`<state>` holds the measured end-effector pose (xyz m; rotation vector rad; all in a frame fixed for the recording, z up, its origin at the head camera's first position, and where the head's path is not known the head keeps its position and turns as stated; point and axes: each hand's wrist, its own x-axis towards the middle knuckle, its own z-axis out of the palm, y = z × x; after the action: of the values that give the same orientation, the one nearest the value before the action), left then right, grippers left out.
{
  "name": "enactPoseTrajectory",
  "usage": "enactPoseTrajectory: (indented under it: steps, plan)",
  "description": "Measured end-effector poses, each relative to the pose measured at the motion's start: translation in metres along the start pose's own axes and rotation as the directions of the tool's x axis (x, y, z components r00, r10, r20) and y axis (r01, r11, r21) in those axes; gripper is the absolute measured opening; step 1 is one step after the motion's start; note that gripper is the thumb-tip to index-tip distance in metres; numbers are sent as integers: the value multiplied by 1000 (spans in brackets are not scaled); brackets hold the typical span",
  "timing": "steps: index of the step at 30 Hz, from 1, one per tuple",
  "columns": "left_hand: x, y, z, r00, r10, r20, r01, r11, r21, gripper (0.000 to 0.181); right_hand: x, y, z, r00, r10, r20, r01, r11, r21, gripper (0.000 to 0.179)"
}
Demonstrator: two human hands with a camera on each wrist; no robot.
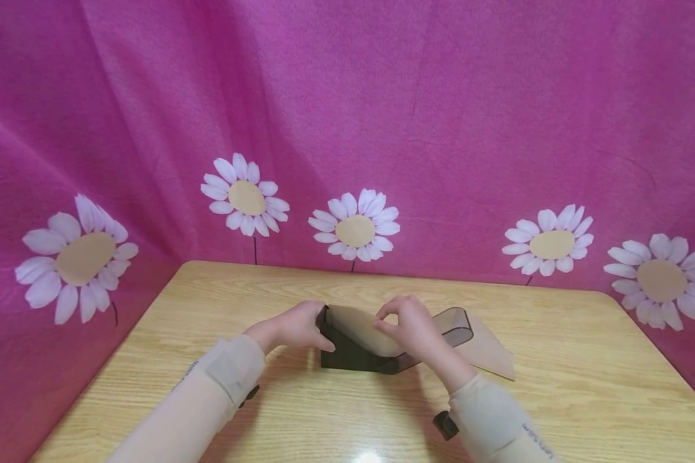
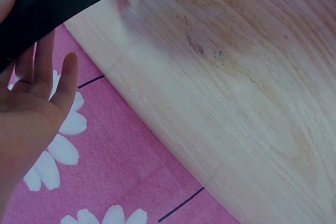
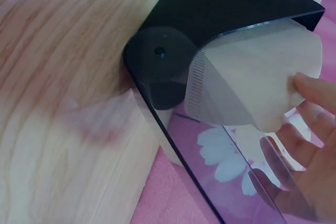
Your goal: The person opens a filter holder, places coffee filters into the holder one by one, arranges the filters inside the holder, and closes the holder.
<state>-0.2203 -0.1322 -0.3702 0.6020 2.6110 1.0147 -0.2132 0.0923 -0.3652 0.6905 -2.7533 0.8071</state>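
Note:
A black filter holder (image 1: 347,352) with a smoky see-through lid (image 1: 459,328) lies on its side on the table, the lid swung out to the right. My left hand (image 1: 301,325) grips the holder's left end, thumb on the near side and fingers behind it. A brown paper coffee filter (image 3: 247,74) with a crimped edge sits at the holder's mouth, partly overlapped by its black wall. Thumb and index finger of my right hand (image 3: 310,150) pinch that filter by its outer edge. The other right fingers show partly through the clear lid.
A flat tan piece (image 1: 488,350) lies on the wooden table (image 1: 266,411) to the right, partly behind the lid. Just behind the table's back edge hangs a pink cloth (image 1: 440,128) with white flowers.

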Motion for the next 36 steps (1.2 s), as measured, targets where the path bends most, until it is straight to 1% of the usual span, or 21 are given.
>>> enactPoseTrajectory:
  steps: [3, 7, 12, 14, 17, 20, 22, 25, 27, 30, 32, 34, 35, 36]
  plan:
    - [0, 0, 0, 1000, -9, 0, 9, 1000, 1, 33, 0, -3, 4, 1000, 6, -6, -7, 1000, -30, 7]
    - [0, -1, -1, 1000, -2, 2, 2, 1000, -2, 31, -1, -6, 8, 1000, 20, 0, -20, 998, -66, 6]
    - [2, -2, -1, 1000, 19, 6, -19, 1000, -11, 30, -3, -7, 11, 999, 14, 38, -8, 985, -171, 7]
    - [2, -2, 0, 1000, 28, 7, -28, 999, -15, 30, -4, -7, 10, 999, 13, 48, -2, 978, -210, 7]
    - [2, -3, 0, 999, 39, 9, -39, 999, -20, 29, -6, -7, 5, 999, 15, 47, -4, 973, -230, 8]
    - [1, -3, 0, 999, 38, 13, -37, 999, -22, 29, -6, -9, -9, 999, 20, 37, -11, 978, -210, 8]
    - [0, -3, 0, 999, 37, 14, -36, 999, -20, 29, -7, -10, -22, 1000, 11, 19, -7, 980, -197, 9]
    - [-1, -3, -1, 999, 33, 14, -33, 999, -11, 30, -8, -10, -48, 999, -4, -39, -3, 984, -176, 12]
    - [-1, -3, -1, 999, 31, 10, -31, 1000, -4, 31, -10, -6, -68, 996, 10, -93, -25, 986, -163, 16]
    - [-1, -3, -2, 1000, 30, 5, -30, 1000, 5, 32, -12, 7, -94, 982, 81, -171, -103, 987, -124, 20]
    - [0, -2, -2, 1000, 31, 4, -31, 1000, 2, 32, -13, 23, -105, 968, 146, -204, -169, 981, -98, 22]
    - [1, -2, -1, 999, 33, 6, -33, 999, -7, 31, -14, 43, -112, 955, 212, -207, -234, 968, -88, 25]
    - [1, -2, -1, 999, 33, 6, -33, 999, -10, 31, -15, 54, -113, 949, 249, -193, -270, 958, -94, 27]
    - [1, -2, 0, 1000, 31, 6, -31, 999, -12, 31, -16, 65, -113, 943, 292, -161, -311, 945, -106, 29]
